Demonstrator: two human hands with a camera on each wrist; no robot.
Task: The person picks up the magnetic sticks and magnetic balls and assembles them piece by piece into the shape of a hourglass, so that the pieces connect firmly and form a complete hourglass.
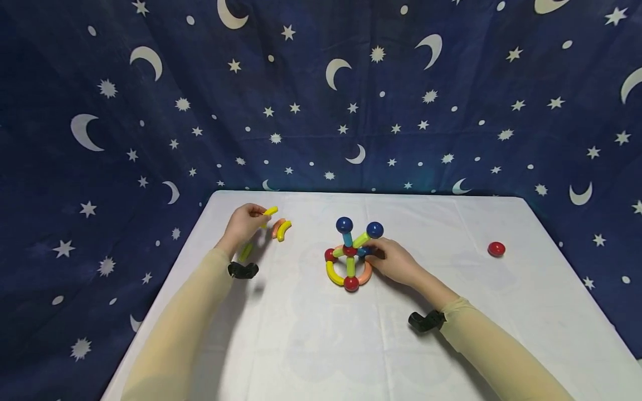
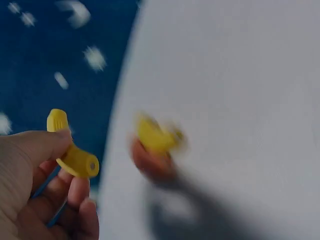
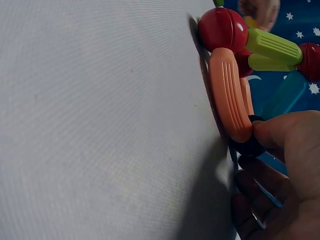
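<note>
My left hand point(image 1: 244, 224) pinches a yellow curved rod point(image 2: 80, 161) between thumb and fingers, above the table's left side. Just beyond it lie another yellow curved rod point(image 1: 283, 230) and an orange curved rod point(image 1: 277, 227), blurred in the left wrist view. A lime-green rod point(image 1: 246, 252) lies beneath the left wrist. At mid-table stands a ball-and-rod construction toy: a ring of yellow and orange curved rods with red balls point(image 1: 351, 284), and upright rods topped by dark blue balls point(image 1: 344, 225). With thumb and fingers, my right hand point(image 1: 395, 260) grips a dark blue ball point(image 3: 248, 146) low on its right.
A loose red ball-like piece point(image 1: 496, 249) lies toward the right of the white-covered table point(image 1: 311, 345). Behind the far edge hangs a dark blue cloth point(image 1: 301, 111) with moons and stars. Black wrist straps point(image 1: 243, 270) sit on both arms.
</note>
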